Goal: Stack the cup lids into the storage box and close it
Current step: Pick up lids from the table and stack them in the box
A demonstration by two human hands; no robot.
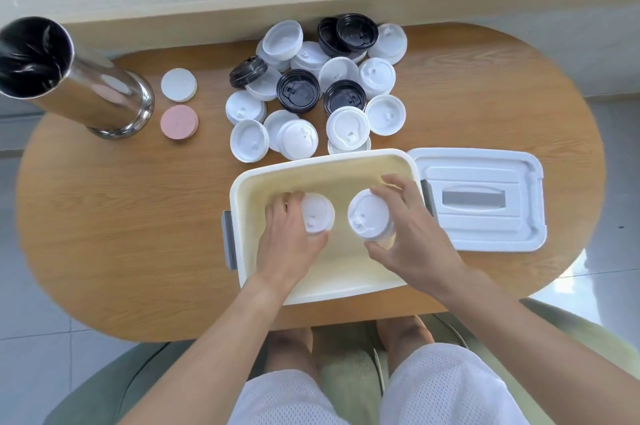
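White lids [317, 213] [369, 215], one pinched in each hand [289, 244] [410, 234], hang inside the box [242, 189]; loose pile [311, 92] lies beyond.

A shiny steel cylinder [86, 89] with a black liner stands at the worktop's [121, 234] left end; beside it lie a white disc [178, 85] and a pink disc [179, 122].

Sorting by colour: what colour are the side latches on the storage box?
Grey latches, clearest in the head view.

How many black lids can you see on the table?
4, all in the pile behind the box: one at the back, one tilted on the left, two in the middle. Others may be hidden underneath.
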